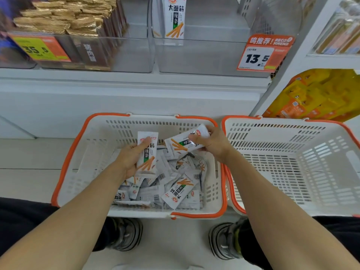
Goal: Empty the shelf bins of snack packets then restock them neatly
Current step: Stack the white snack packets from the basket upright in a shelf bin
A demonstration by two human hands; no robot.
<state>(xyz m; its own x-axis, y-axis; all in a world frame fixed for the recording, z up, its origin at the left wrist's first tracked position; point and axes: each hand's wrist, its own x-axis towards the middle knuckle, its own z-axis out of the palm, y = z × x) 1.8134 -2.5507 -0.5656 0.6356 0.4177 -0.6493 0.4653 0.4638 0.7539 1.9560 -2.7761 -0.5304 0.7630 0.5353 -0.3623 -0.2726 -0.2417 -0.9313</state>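
So we're holding one snack packet (147, 152) upright in the left hand (131, 156), grip closed around it w/ thumb across the front, and a second packet (185, 141) tilted sideways in the right hand (209, 142), fingers pinching its top end. Both are hovering over the left basket (66, 158), which is carrying a messy pile of the same packets (171, 188), some face down w/ barcodes showing. Right basket (292, 162) next to it is sitting there w/ nothing visible inside. Up on the shelf, the clear bin (204, 57) is looking nearly bare, just one packet standing (175, 18) at its left-hand side, so imo we're in the restock phase. Tip for this bit: we're turning the right one upright, logo facing the same way as the left, stacking them flush, then loading the bin in rows from that side instead of dropping singles.
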